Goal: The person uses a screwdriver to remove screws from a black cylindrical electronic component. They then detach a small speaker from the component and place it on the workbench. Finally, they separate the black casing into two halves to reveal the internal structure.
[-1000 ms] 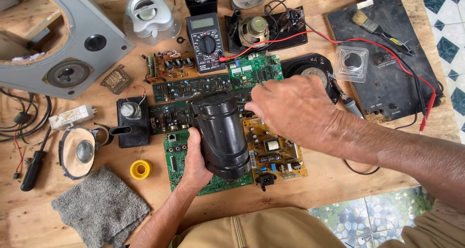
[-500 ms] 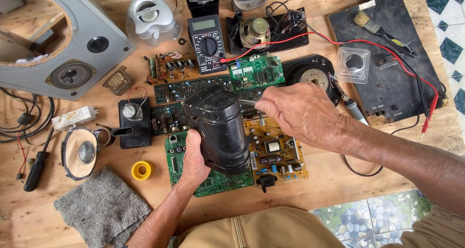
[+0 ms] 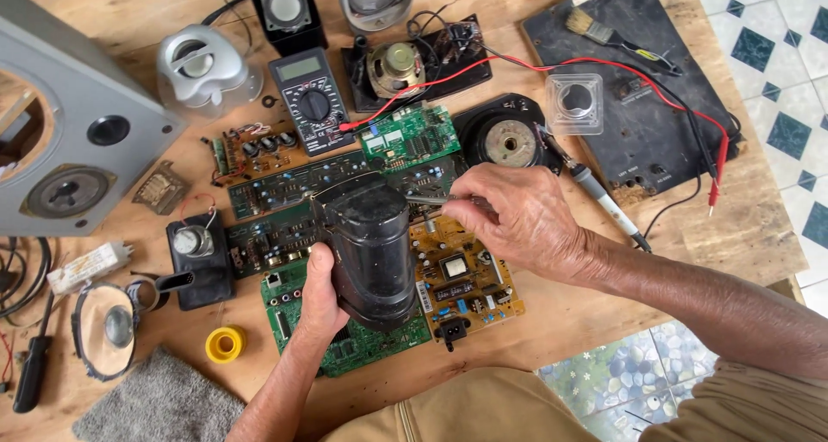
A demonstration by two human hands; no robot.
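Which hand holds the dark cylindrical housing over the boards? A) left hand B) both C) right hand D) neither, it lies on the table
A: the left hand wraps the dark cylindrical housing from its side, while the right hand pinches a thin metal tool at its top.

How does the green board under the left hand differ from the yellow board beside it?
The green board lies largely hidden under the dark casing that the left hand grips; the yellow board lies mostly exposed, near the right hand. The yellow one carries a black power socket at its near edge. Both lie flat on the wooden table.
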